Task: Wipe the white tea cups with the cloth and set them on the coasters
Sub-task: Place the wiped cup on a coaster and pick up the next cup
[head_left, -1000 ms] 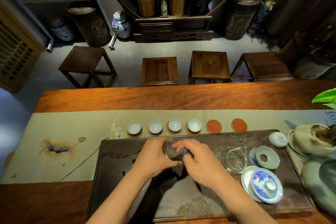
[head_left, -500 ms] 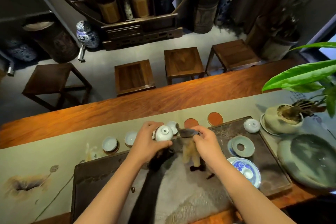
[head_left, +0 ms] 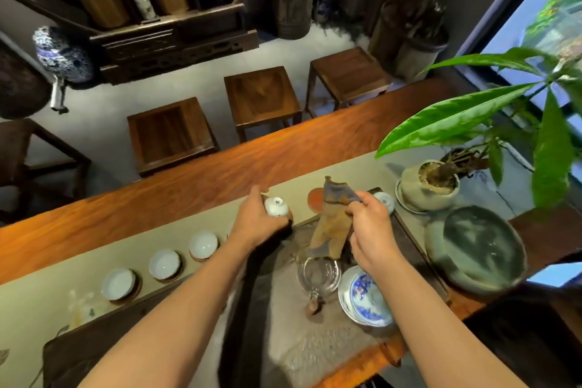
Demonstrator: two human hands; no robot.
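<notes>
Left hand (head_left: 258, 224) grips upright cup (head_left: 276, 207) — cloth (head_left: 330, 224) hangs lengthwise.

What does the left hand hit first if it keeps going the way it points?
Probably the coaster directly under the cup held by the left hand; beyond it, bare runner. Depth is unclear from this one view.

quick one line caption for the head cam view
Left hand sets a white tea cup onto a coaster while the right hand holds the cloth.
</notes>
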